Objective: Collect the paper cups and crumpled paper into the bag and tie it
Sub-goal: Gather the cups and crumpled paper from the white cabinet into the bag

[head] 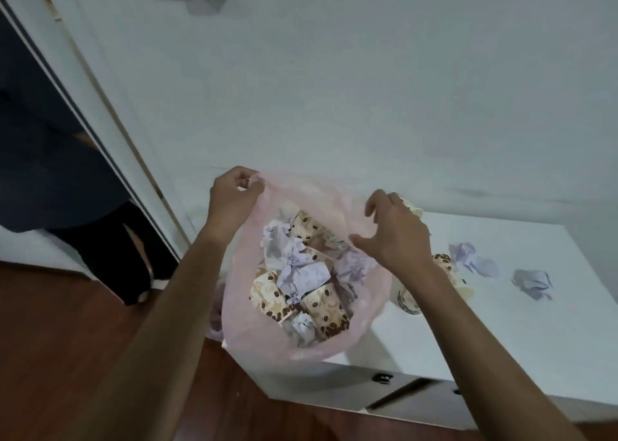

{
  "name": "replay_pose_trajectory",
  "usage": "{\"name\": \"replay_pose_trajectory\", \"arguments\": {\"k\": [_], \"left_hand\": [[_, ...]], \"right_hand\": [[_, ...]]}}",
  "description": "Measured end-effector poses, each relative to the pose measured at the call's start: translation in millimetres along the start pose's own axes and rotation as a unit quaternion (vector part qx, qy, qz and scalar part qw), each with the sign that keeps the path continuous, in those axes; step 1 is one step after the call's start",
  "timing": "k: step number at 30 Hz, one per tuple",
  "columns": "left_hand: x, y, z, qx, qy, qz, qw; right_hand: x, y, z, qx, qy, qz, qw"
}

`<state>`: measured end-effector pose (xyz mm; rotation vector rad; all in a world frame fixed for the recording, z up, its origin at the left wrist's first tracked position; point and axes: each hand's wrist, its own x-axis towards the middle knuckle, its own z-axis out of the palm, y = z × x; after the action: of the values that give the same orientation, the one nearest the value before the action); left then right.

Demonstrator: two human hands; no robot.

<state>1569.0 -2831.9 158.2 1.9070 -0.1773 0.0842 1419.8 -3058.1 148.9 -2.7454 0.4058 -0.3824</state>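
Over the corner of the white cabinet (521, 323), collecting is partway done and the pink bag (264, 337) is held open.

The left hand (234, 196) pinches the bag's far rim and lifts it; the right hand (396, 231) hovers over the near rim, fingers spread and loosely curled, gripping nothing that I can make out. Paper cups (322, 305) and crumpled paper (302, 273) already fill the bag. Two more paper balls (531, 282) and a cup (446, 267) lie on the cabinet beyond the right wrist. Likely next: reach right, gather those, then tie.
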Motion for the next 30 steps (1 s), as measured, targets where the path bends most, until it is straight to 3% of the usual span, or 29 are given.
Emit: {"name": "replay_pose_trajectory", "arguments": {"k": [3,8,12,14,16,18,20,30], "left_hand": [[-1,-3,-4,-0.012,0.020,-0.008,1.000],[-14,2,-3,-0.010,0.057,-0.018,0.998],[-26,1,3,0.017,0.055,-0.002,0.998],[-34,-4,6,0.046,0.027,0.011,0.999],[-43,-10,4,0.078,0.009,0.025,0.997],[-52,-16,1,0.106,0.015,0.043,0.993],[-62,-21,-2,0.119,0.030,0.048,0.991],[-108,-29,-10,0.190,0.068,-0.019,0.979]], "right_hand": [[7,19,3,0.021,-0.030,0.080,0.996],[35,29,-16,0.191,0.048,0.078,0.977],[29,42,-28,0.262,0.010,0.080,0.962],[11,61,-29,0.226,-0.041,0.087,0.969],[-11,82,-28,0.120,-0.141,0.094,0.978],[-31,97,-24,0.026,-0.243,0.096,0.965],[-42,104,-14,0.009,-0.283,0.084,0.955],[-53,116,3,0.057,-0.173,0.030,0.983]]}}
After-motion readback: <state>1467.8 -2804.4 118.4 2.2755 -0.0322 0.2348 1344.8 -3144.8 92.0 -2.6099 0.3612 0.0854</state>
